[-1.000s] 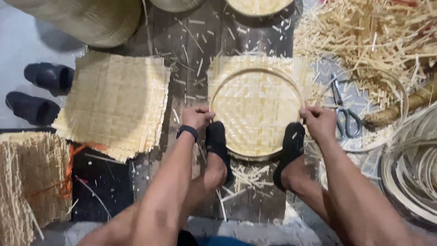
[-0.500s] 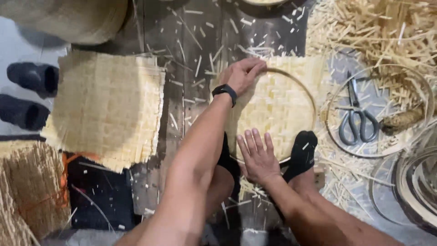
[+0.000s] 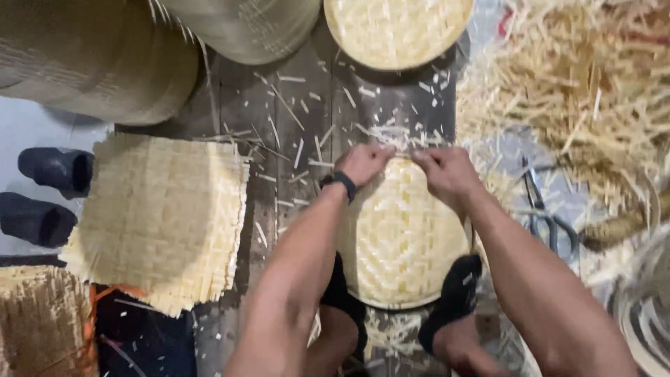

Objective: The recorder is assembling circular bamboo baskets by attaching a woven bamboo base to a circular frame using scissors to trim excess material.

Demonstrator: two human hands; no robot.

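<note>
Dark plank floor (image 3: 307, 91), worn and gritty, littered with pale bamboo chips (image 3: 296, 150) and slivers. Grey smooth patch at far left with two dark shoes (image 3: 45, 192), side by side. Round woven tray (image 3: 401, 244) lying flat on planks at centre, pale yellow, basket-weave, thin hoop rim, pinned at near edge under two black-socked feet (image 3: 457, 297). Left hand (image 3: 363, 163) and right hand (image 3: 447, 171) both at tray's far edge, close together, fingers curled and pinching rim or weave there; exact grip too blurred to tell. Black wristband (image 3: 340, 183) on left wrist. Left of tray, square woven mat (image 3: 160, 216), same pale strips, frayed uneven edges, lying flat, slightly skewed. Below it, orange-tinged bundle (image 3: 38, 324) of coarser straw-coloured weave at bottom left corner. Top left, large rolled mats (image 3: 105, 59), tan, fine ribbed texture, curved bulk. Top centre, second round tray (image 3: 398, 28), finished rim, partly cut by frame edge. Right side, loose heap of bamboo strips (image 3: 579, 84), tangled, straw-like. Scissors (image 3: 548, 209) with dark handles on grey floor just right of right forearm. Coiled thin hoops (image 3: 645, 314) at bottom right, blurred.
</note>
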